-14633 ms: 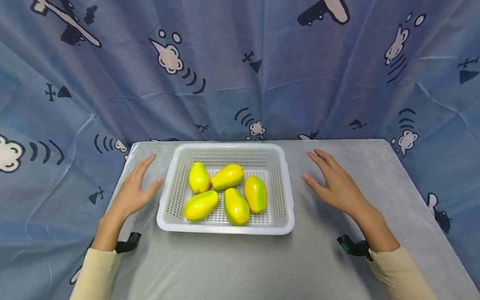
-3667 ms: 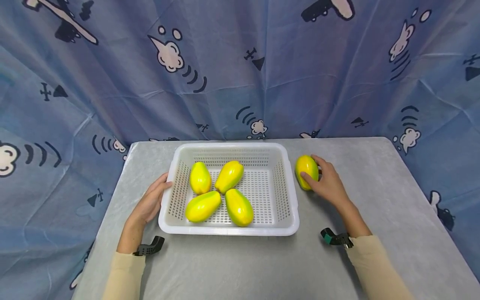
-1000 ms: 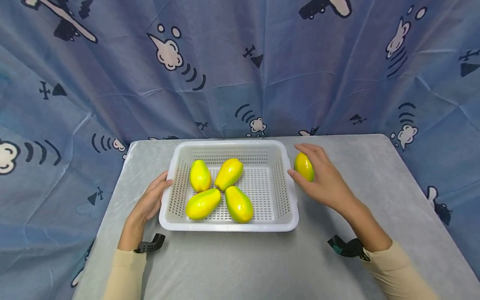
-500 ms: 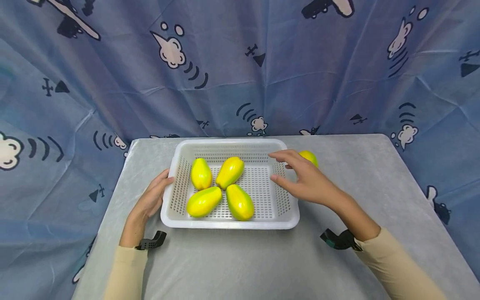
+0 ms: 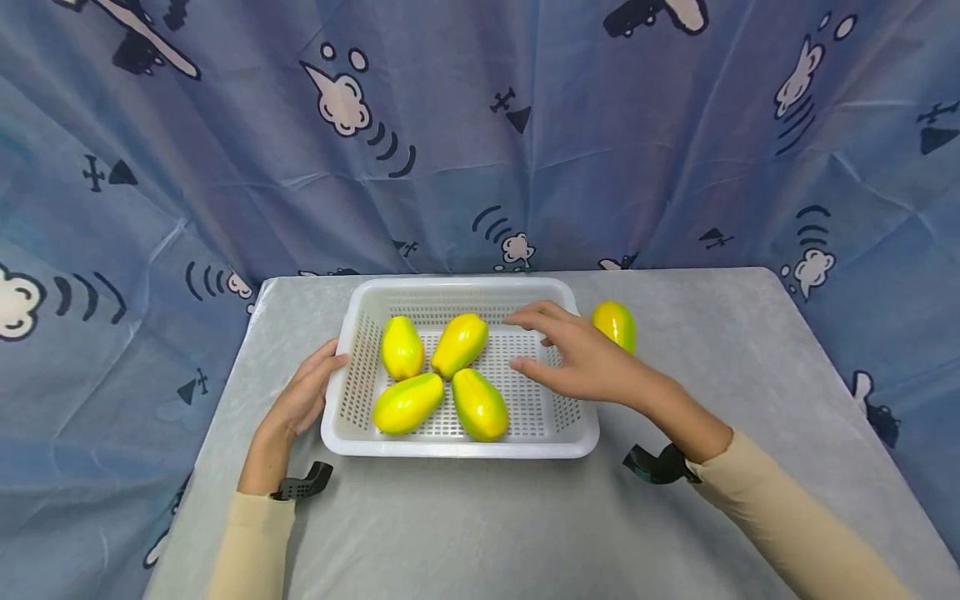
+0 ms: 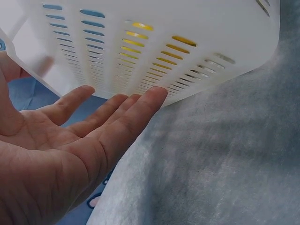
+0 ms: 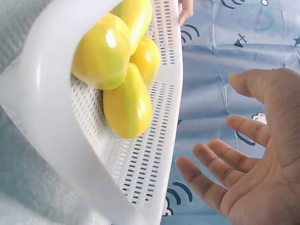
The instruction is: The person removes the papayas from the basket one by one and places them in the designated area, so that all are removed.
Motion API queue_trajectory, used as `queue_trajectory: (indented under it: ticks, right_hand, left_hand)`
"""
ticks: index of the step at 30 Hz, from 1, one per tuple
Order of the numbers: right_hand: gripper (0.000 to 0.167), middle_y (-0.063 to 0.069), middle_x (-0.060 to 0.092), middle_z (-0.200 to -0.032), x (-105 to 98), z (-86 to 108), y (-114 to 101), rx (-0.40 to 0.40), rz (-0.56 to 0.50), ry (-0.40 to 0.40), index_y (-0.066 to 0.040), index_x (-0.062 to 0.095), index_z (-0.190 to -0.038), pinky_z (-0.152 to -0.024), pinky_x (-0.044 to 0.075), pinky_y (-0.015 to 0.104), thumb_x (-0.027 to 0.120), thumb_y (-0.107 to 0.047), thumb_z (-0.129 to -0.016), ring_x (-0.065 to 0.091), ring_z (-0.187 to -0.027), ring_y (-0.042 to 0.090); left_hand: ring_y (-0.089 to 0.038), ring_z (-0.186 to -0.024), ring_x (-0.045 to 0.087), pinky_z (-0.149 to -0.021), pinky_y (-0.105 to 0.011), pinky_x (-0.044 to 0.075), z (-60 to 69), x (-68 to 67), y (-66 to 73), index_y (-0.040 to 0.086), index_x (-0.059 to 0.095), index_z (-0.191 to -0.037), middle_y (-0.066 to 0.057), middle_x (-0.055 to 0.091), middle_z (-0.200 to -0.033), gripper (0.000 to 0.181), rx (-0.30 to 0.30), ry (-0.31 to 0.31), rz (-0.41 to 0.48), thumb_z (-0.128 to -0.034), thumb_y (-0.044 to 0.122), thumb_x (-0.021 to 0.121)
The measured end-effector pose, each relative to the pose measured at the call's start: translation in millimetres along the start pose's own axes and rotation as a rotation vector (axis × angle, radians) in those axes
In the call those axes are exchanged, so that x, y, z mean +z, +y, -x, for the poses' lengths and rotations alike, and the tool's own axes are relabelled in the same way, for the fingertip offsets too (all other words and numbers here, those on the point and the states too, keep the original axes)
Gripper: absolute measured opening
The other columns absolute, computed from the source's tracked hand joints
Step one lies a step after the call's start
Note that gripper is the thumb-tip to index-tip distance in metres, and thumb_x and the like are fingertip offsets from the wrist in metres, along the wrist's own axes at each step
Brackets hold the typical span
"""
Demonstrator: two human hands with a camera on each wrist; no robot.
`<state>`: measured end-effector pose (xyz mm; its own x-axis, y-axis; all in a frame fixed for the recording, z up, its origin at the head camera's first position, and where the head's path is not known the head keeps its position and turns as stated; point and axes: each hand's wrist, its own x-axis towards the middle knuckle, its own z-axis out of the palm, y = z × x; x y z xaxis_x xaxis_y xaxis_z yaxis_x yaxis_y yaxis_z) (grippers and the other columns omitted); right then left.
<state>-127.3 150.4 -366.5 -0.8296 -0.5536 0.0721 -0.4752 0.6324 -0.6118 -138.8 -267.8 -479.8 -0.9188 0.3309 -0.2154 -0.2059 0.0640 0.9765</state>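
Note:
Several glossy yellow-green papayas lie in a white perforated plastic basket (image 5: 457,450); two of them are the back-left papaya (image 5: 402,348) and the front-right papaya (image 5: 480,406). Outside the basket, at its right, another papaya (image 5: 615,323) rests on the table, partly covered by the right arm. My left hand (image 5: 303,396) holds the basket's left rim; in the left wrist view its fingers (image 6: 126,119) lie against the outer wall, and the thumb reaches over the rim. Above the basket's right part, my right hand (image 5: 573,354) hovers with spread fingers and nothing in its grasp.
A grey cloth-covered table (image 5: 465,525) bears everything. Behind and at both sides hangs a blue patterned curtain (image 5: 435,150). Black wrist straps sit on both forearms, such as the left strap (image 5: 303,482).
My right hand has let go of the papaya at the basket's right and moved left over the basket. Earlier that papaya came out of the basket. The left hand keeps its hold on the rim.

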Motion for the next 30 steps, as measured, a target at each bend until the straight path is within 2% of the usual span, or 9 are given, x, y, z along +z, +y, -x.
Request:
queue_trajectory:
  ticks: [4,9,12,17,24,30]
  right_hand:
    - [0.057,0.009,0.058,-0.153,1.8,-8.6,-4.8,-0.002,0.04,-0.056,-0.017,0.059,-0.15,-0.111,0.053,0.055,0.075,-0.034,-0.098,0.057,-0.141,0.03]
    - [0.057,0.009,0.058,-0.153,6.0,-17.5,-9.8,0.011,0.064,-0.115,-0.018,0.059,-0.151,-0.112,0.052,0.053,0.075,-0.035,-0.098,0.058,-0.14,0.029]
    - [0.057,0.009,0.059,-0.152,10.2,-23.3,-10.2,0.012,0.078,-0.147,-0.018,0.059,-0.15,-0.112,0.052,0.052,0.075,-0.034,-0.098,0.059,-0.139,0.028]
    - [0.057,0.011,0.059,-0.152,18.5,-34.0,-9.7,0.011,0.096,-0.215,-0.014,0.059,-0.15,-0.113,0.052,0.052,0.073,-0.035,-0.099,0.06,-0.139,0.03]
    - [0.058,0.011,0.057,-0.157,26.7,-43.8,-13.1,-0.003,0.104,-0.288,-0.014,0.061,-0.148,-0.118,0.047,0.054,0.073,-0.042,-0.099,0.055,-0.145,0.03]
    - [0.058,0.009,0.058,-0.157,33.5,-50.4,-14.1,0.004,0.107,-0.349,-0.013,0.061,-0.148,-0.12,0.045,0.053,0.073,-0.041,-0.099,0.053,-0.147,0.029]
  left_hand:
    - [-0.016,-0.128,0.063,-0.098,-0.029,0.058,-0.1,-1.1,-2.1,0.005,0.016,-0.17,-0.034,0.032,-0.166,0.064,0.009,-0.007,0.023,-0.1142,0.028,0.039]
    - [-0.029,-0.137,0.057,-0.098,-0.029,0.058,0.2,-1.2,-1.3,0.006,0.016,-0.17,-0.033,0.031,-0.167,0.065,0.007,-0.006,0.013,-0.1142,0.029,0.039]
    - [-0.029,-0.137,0.057,-0.098,-0.028,0.057,0.3,-1.2,0.2,0.006,0.015,-0.17,-0.033,0.031,-0.167,0.065,0.005,-0.011,0.01,-0.1142,0.029,0.039]
    - [-0.022,-0.132,0.06,-0.098,-0.028,0.057,-1.7,-1.6,0.0,0.005,0.015,-0.17,-0.033,0.03,-0.167,0.064,-0.001,-0.02,0.024,-0.1141,0.028,0.038]
    - [-0.029,-0.136,0.058,-0.098,-0.028,0.058,-2.7,-0.5,-0.2,0.006,0.017,-0.169,-0.032,0.033,-0.166,0.064,-0.007,-0.009,0.005,-0.1141,0.029,0.038]
    - [-0.034,-0.139,0.056,-0.098,-0.03,0.058,-1.4,-0.8,-1.0,0.006,0.016,-0.17,-0.033,0.033,-0.166,0.064,-0.008,-0.007,0.006,-0.1141,0.028,0.038]
